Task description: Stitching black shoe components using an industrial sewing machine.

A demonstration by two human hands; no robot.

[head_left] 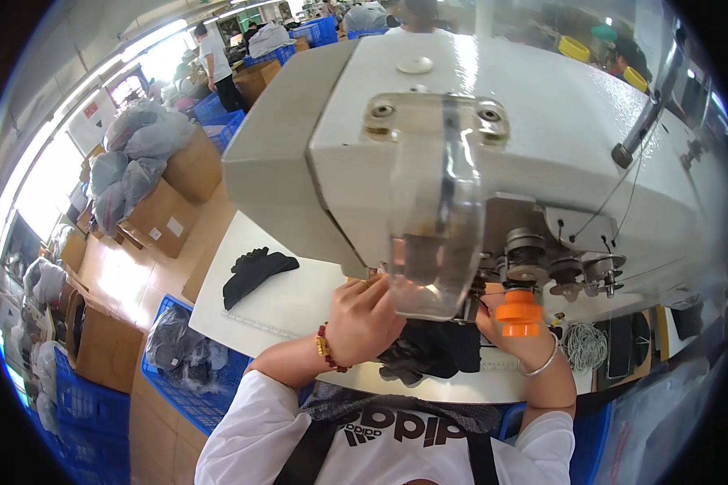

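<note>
Working at the white sewing machine [574, 170], the left hand [366, 322] and right hand [529, 345] are flanking black fabric [437, 347] bunching at the sewing table's [307, 293] near edge, seemingly guiding it for stitching. Left fingers are curling together, right fingertips are hiding behind an orange cap [518, 309]; whether either is pinching cloth, I cannot tell. The next move is probably calling for keeping the fabric flat.

Before you, the sewing machine [574, 145] overhangs the table [319, 283], with one cloth piece [433, 347] on your side, a second cloth [259, 275] at tabletop left, and a cord coil [584, 347] right.
</note>
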